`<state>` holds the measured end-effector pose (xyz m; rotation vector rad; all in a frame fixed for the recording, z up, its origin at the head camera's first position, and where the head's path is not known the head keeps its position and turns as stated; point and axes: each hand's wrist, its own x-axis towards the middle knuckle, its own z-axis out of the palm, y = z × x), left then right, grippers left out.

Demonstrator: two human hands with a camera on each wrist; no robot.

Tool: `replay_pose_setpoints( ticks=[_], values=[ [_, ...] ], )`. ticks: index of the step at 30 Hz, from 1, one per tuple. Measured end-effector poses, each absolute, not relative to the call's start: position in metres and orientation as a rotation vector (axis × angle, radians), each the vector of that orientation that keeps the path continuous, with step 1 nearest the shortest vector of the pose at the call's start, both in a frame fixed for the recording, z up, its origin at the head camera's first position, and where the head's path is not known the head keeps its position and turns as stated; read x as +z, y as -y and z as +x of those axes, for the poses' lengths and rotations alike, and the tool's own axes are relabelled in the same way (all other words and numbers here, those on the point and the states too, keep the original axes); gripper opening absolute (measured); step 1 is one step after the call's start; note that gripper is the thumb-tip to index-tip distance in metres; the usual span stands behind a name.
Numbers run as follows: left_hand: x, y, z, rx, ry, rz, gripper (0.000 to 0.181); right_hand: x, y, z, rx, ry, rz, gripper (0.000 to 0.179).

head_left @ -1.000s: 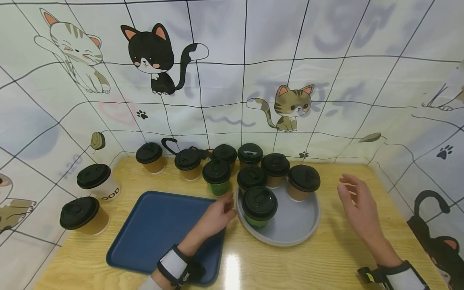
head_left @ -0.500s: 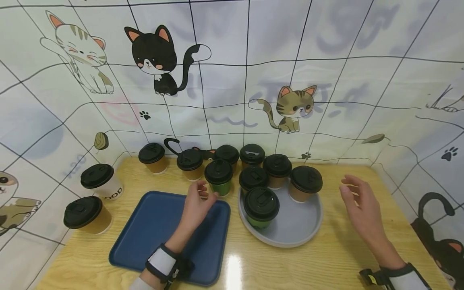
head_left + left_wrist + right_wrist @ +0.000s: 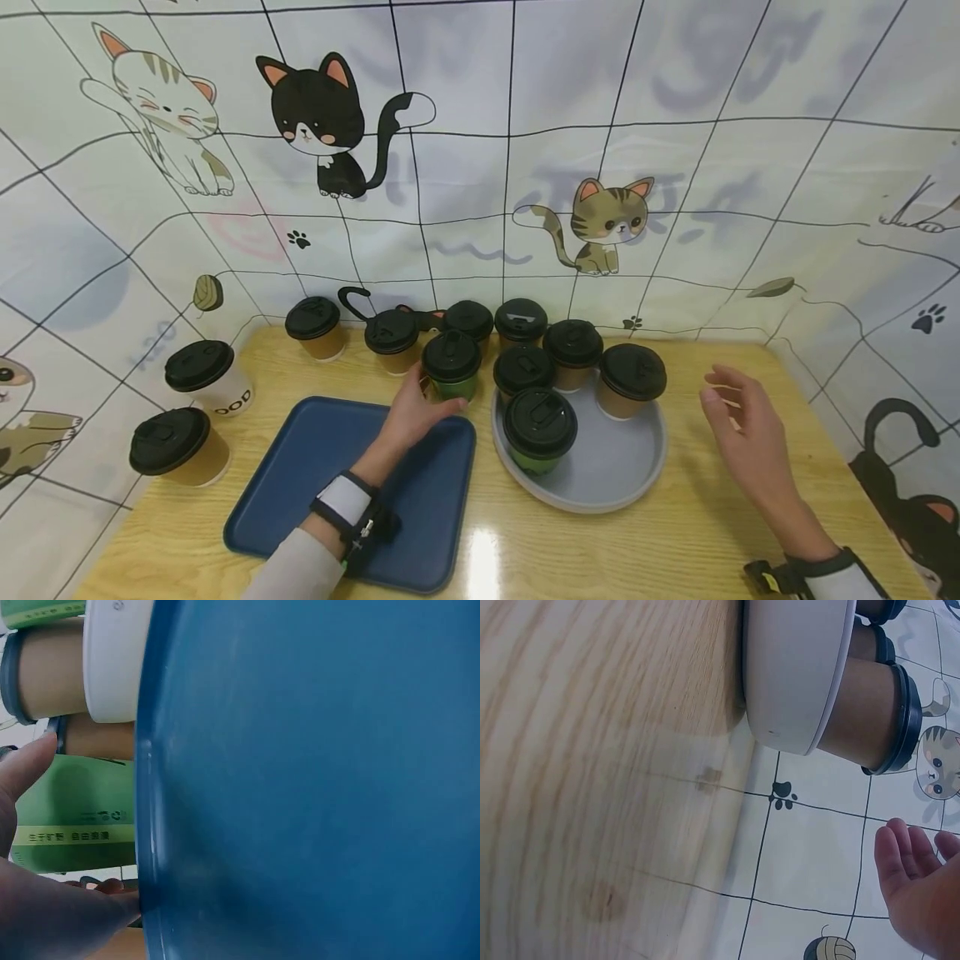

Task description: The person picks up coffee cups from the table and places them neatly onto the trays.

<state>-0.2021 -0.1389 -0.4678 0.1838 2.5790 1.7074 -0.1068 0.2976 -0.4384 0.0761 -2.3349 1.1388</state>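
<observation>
In the head view, a green paper cup with a black lid (image 3: 452, 357) stands behind the blue tray. My left hand (image 3: 414, 410) reaches around it, fingers at its left side and thumb stretched across the front near its base. The left wrist view has this green cup (image 3: 79, 814) between thumb (image 3: 31, 766) and fingers, with a narrow gap on the finger side. Right of the round grey tray (image 3: 592, 492), my right hand (image 3: 746, 429) hovers with loosely bent fingers, holding nothing. Another green cup (image 3: 538, 429) and several brown cups with black lids, including one brown cup (image 3: 632, 379), are on that tray.
The blue rectangular tray (image 3: 330, 475) lies beneath my left forearm. A white cup (image 3: 210, 375) and a brown cup (image 3: 180, 446) stand left of it. More lidded cups, among them a brown cup (image 3: 315, 325), line the back by the cat-printed cloth (image 3: 465, 167).
My left hand has moved left from beside the round tray, then forward around the green cup, its thumb and fingers spreading. The right hand has stayed in place. The cups look unmoved.
</observation>
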Motion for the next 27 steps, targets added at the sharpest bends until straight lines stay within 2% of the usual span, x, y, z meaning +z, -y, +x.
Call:
replay_pose_setpoints(
  ticks=[11, 20, 27],
  values=[
    [-0.477, 0.134, -0.216, 1.77, -2.568, 0.304, 0.091, -0.442, -0.299, -0.106, 1.207, 2.315, 0.08, 0.055],
    [-0.473, 0.132, -0.211, 1.738, -2.589, 0.254, 0.09, -0.441, -0.3, -0.103, 1.159, 2.333, 0.046, 0.054],
    [-0.452, 0.135, -0.199, 1.817, -2.587, 0.268, 0.083, -0.432, -0.299, -0.1, 1.164, 2.274, 0.096, 0.047]
  ],
)
